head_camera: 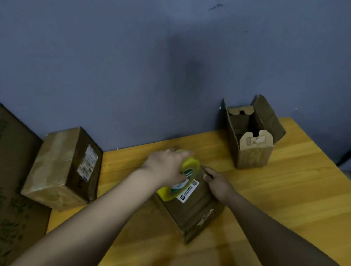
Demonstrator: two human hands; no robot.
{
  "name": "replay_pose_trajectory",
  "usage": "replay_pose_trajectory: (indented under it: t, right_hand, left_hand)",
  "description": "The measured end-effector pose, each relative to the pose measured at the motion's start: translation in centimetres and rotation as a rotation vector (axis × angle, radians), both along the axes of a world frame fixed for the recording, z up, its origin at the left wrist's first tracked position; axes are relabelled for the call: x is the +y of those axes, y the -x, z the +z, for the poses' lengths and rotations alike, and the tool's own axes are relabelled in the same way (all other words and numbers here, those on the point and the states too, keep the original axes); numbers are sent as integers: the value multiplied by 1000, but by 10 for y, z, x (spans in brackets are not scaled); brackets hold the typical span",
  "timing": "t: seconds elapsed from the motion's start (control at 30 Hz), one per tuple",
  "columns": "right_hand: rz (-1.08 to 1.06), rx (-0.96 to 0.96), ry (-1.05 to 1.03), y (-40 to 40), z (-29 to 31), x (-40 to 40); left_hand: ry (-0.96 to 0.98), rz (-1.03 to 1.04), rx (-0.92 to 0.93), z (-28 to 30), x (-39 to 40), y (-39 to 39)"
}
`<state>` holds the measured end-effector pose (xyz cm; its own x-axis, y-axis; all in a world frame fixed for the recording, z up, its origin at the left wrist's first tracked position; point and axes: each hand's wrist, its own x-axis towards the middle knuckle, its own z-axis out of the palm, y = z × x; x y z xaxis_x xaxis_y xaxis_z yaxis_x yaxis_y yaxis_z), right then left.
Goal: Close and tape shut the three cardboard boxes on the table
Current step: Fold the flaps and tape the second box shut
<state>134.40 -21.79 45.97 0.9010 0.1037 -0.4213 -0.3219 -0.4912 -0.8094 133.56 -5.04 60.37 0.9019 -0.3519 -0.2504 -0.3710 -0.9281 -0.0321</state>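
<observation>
The closed box (193, 208) lies mid-counter (289, 207) under both hands. The left hand (167, 167) grips the yellow tape roll (178, 176) on top; the right hand (217, 183) clasps the box's far right edge. It is brown, with a white label.

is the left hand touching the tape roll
Touching: the head view shows the left hand wrapped over the yellow tape roll atop the middle box.

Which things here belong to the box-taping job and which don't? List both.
Job: tape roll in left hand; middle box steadied by right hand; taped box; open box.
Lying about: big printed carton.
</observation>
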Motion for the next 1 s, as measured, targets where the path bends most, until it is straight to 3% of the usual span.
replay_pose_trajectory:
  t: [0.4,0.47,0.57,0.63,0.83,1.0]
  right_hand:
    - [3,-16,65,6,9,4]
    - [40,-94,198,11,11,7]
    - [170,-401,637,21,20,19]
    - [340,-541,703,26,20,28]
    - [583,-556,688,34,4,29]
    - [641,-506,816,33,5,30]
  left_hand:
    - [-255,-43,102,6,12,23]
    - [-260,-34,73,6,14,24]
    - [-269,-22,21,3,15,30]
    - [-260,16,7,1,13,32]
    - [-13,161,-63,1,23,34]
    - [371,330,-58,-21,49,59]
